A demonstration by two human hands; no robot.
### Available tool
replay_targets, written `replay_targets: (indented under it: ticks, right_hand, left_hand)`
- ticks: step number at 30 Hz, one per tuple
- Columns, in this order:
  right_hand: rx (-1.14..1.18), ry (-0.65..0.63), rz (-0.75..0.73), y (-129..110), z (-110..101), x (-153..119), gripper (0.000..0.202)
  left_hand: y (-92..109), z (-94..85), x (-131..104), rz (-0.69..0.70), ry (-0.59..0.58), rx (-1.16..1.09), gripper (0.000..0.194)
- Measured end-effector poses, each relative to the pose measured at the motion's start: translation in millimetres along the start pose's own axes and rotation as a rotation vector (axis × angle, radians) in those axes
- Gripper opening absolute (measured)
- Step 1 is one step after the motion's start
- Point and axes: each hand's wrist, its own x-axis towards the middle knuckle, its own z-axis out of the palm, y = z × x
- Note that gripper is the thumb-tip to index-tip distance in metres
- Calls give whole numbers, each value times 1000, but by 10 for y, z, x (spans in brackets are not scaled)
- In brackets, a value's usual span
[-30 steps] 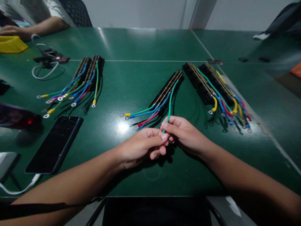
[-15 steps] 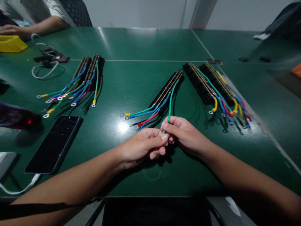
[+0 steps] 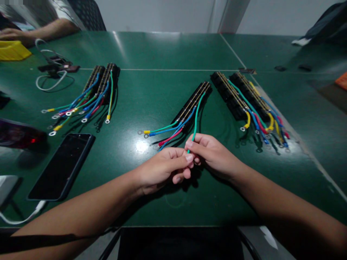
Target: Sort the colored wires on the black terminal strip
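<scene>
Between my two hands is the free end of a green wire, its tip hidden by my fingers. My left hand pinches it near the end, thumb on top. Just above, my right hand is closed on the same wire with thumb and forefinger. The wire runs up to a long black terminal block with brass-coloured strips, lying slanted on the green table. From that block's near end, blue, green and red wires with ring terminals spread to the left.
Similar wired blocks lie at left and right. A phone with a white cable, a dark bottle and a tangled grey cable are on the left. Beyond are a yellow bin and another person's forearm.
</scene>
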Motion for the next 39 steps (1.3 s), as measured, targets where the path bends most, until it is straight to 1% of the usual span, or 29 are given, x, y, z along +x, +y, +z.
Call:
replay_targets:
  ticks: [27,39]
  right_hand:
    - [0,-18,1,6,-5,2,27]
    - [-25,-21,-11,-2,-1,-3,33]
  left_hand:
    - [-17,-1,19,38,-9,46,24]
    - [-21,8,17,45,6,94,23]
